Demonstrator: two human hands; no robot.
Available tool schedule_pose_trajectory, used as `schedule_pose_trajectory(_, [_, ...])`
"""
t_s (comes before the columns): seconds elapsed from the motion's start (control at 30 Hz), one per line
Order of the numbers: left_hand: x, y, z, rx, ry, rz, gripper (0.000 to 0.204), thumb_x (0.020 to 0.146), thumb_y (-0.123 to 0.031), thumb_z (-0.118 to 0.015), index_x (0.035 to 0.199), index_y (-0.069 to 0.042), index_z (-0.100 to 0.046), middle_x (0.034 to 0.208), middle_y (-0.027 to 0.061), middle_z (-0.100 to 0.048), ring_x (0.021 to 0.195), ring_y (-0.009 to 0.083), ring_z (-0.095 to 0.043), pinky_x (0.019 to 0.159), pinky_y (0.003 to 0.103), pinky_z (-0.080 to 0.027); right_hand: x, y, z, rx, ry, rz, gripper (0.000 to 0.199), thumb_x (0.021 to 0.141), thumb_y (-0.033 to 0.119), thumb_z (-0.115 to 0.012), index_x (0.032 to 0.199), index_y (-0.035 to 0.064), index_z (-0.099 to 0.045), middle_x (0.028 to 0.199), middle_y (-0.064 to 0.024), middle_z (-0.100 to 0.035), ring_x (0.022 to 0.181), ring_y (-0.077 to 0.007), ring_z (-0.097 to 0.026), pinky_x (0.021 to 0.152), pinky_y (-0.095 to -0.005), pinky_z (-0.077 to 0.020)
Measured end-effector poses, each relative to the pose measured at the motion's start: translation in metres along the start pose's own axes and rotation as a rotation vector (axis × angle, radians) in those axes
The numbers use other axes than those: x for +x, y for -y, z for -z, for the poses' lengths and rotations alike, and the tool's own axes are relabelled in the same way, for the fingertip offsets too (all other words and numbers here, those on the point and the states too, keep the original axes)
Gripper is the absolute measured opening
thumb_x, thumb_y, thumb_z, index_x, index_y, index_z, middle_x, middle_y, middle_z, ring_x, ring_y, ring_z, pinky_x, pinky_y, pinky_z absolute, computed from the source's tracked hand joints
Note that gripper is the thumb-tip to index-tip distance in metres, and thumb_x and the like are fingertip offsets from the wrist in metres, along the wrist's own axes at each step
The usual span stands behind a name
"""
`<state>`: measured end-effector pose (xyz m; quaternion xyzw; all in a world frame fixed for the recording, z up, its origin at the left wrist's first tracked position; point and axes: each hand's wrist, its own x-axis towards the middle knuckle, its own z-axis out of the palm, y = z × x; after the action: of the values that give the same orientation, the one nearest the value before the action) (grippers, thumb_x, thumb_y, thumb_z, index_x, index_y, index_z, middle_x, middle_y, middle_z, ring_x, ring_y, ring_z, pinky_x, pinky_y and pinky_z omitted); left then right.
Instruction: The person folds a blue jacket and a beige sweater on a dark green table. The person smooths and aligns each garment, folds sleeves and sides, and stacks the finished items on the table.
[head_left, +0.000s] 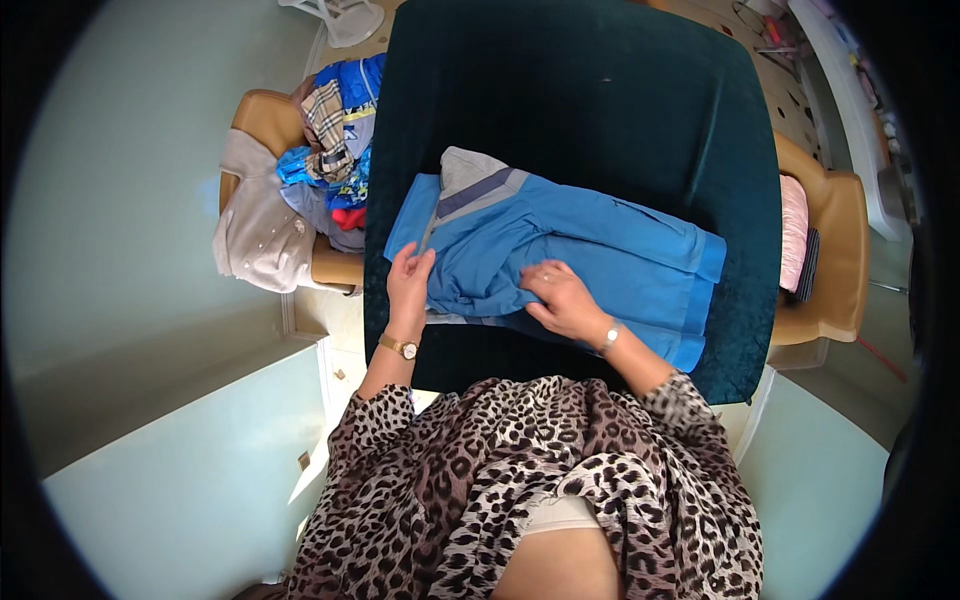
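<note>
A blue jacket [600, 240] with a grey hood and a dark purple band near the neck lies on the dark green velvet tablecloth [560, 90]. It is partly folded, with its hood end to the left and its cuffs and hem to the right. My left hand [408, 290], with a gold watch at the wrist, rests by the jacket's left edge, fingers apart. Around the middle of the jacket, my right hand [565, 302] has its fingers curled on a bunched fold of the blue cloth. A bracelet or watch circles that wrist.
On the left, a tan chair [262, 112] holds a heap of colourful clothes [345, 120], with a pale grey garment [262, 215] over its side. Another tan chair [840, 240] stands to the right, bearing a folded pink item [792, 230]. A white stool [348, 20] is at the far left.
</note>
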<state>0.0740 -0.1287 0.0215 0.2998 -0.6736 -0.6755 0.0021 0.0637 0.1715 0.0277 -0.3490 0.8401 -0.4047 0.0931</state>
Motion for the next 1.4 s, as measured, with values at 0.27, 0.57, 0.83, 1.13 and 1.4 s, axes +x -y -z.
schedule_pose_trajectory(0.27, [-0.002, -0.050, -0.033, 0.505, 0.469, -0.846, 0.080, 0.073, 0.013, -0.054, 0.149, -0.008, -0.051, 0.154, 0.0127, -0.051, 0.150, 0.0339, -0.037, 0.120, 0.044, -0.035, -0.074, 0.043, 0.085, 1.463, -0.053, -0.438, 0.028, 0.093, 0.012, -0.060, 0.098, -0.0103, -0.076, 0.096, -0.0141, -0.077, 0.088, -0.0198, -0.070, 0.083, -0.0306, -0.0541])
schedule_pose_trajectory(0.57, [0.078, -0.091, -0.089, 0.852, 0.867, -1.057, 0.062, 0.069, 0.009, -0.067, 0.128, -0.011, -0.067, 0.112, 0.0125, -0.072, 0.109, 0.0358, -0.064, 0.103, 0.042, -0.048, -0.074, 0.060, 0.095, 1.790, -0.584, -0.111, 0.085, 0.077, 0.025, -0.066, 0.147, -0.0148, -0.039, 0.138, -0.0315, -0.058, 0.123, -0.0415, -0.062, 0.108, -0.0507, -0.0507])
schedule_pose_trajectory(0.83, [0.061, -0.032, -0.045, 1.022, 1.059, -1.011, 0.051, 0.071, 0.006, -0.069, 0.119, -0.009, -0.070, 0.131, 0.0122, -0.067, 0.130, 0.0317, -0.057, 0.114, 0.047, -0.042, -0.041, 0.119, 0.188, 0.385, 0.193, -0.096, 0.037, 0.071, 0.002, -0.080, 0.106, -0.0029, -0.068, 0.086, -0.0161, -0.069, 0.078, -0.0309, -0.068, 0.068, -0.0366, -0.0513])
schedule_pose_trajectory(1.13, [-0.017, -0.022, -0.041, 0.568, 1.184, -0.574, 0.069, 0.075, -0.012, -0.083, 0.141, -0.015, -0.061, 0.131, 0.0176, -0.068, 0.122, 0.0360, -0.063, 0.107, 0.043, -0.049, 0.025, 0.143, 0.185, -0.031, 0.363, 0.033, 0.040, 0.072, -0.002, -0.066, 0.111, 0.0045, -0.072, 0.091, -0.0178, -0.070, 0.081, -0.0377, -0.069, 0.069, -0.0442, -0.0552])
schedule_pose_trajectory(1.4, [-0.016, 0.010, -0.018, 0.268, 0.794, 0.118, 0.051, 0.093, -0.037, -0.080, 0.118, 0.006, -0.071, 0.112, 0.0091, -0.075, 0.101, 0.0133, -0.067, 0.092, 0.029, -0.053, 0.149, -0.015, 0.126, -0.359, -0.256, -0.060, 0.051, 0.082, 0.009, -0.078, 0.131, 0.0064, -0.065, 0.118, -0.0171, -0.069, 0.109, -0.0358, -0.068, 0.092, -0.0435, -0.0571])
